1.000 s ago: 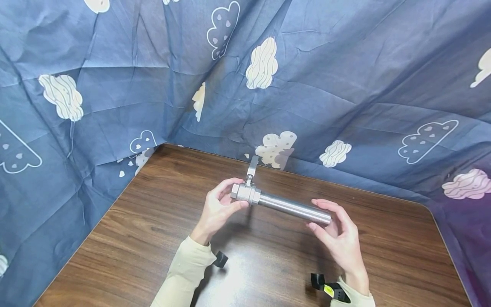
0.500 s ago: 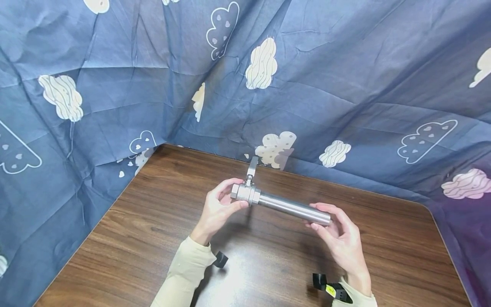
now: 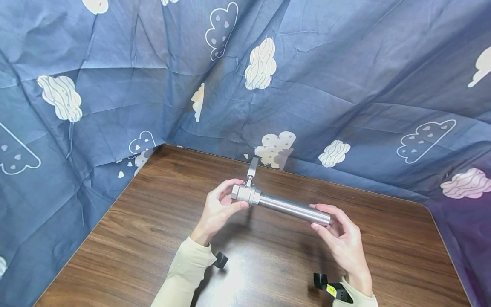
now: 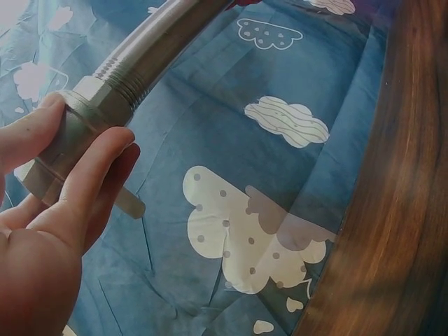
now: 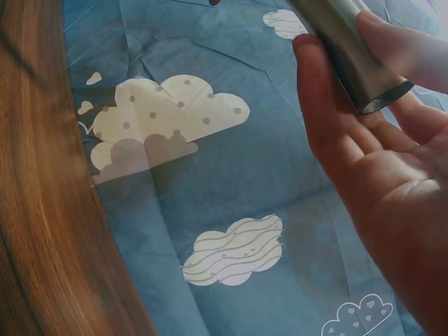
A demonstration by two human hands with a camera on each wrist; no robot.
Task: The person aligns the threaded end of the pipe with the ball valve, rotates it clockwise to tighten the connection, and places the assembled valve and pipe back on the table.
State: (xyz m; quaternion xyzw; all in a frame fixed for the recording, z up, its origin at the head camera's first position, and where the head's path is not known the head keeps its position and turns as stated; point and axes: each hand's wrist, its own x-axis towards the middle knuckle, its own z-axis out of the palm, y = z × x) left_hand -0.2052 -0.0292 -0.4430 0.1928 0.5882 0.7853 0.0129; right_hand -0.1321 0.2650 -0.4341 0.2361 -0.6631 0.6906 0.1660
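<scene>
My left hand [image 3: 218, 211] grips the body of a silver ball valve [image 3: 245, 193], fingers behind and thumb in front. The valve's flat lever handle [image 3: 252, 167] points up and away from me. A shiny metal pipe [image 3: 291, 207] runs from the valve's right end, slanting down to the right. In the left wrist view, some thread [image 4: 122, 84] shows where the pipe enters the hex end of the valve. My right hand [image 3: 343, 238] pinches the pipe's free end between thumb and fingers. That end's hollow opening [image 5: 386, 98] faces the palm in the right wrist view.
A dark brown wooden table [image 3: 126, 238] lies under both hands. Behind it and at the sides hangs a blue cloth [image 3: 330, 85] with white cloud prints. A black wrist strap [image 3: 339, 292] sits on the right wrist.
My right fingers were spread around the pipe's end a second ago and have since closed in on it. The valve, the pipe and my left hand stay almost where they were.
</scene>
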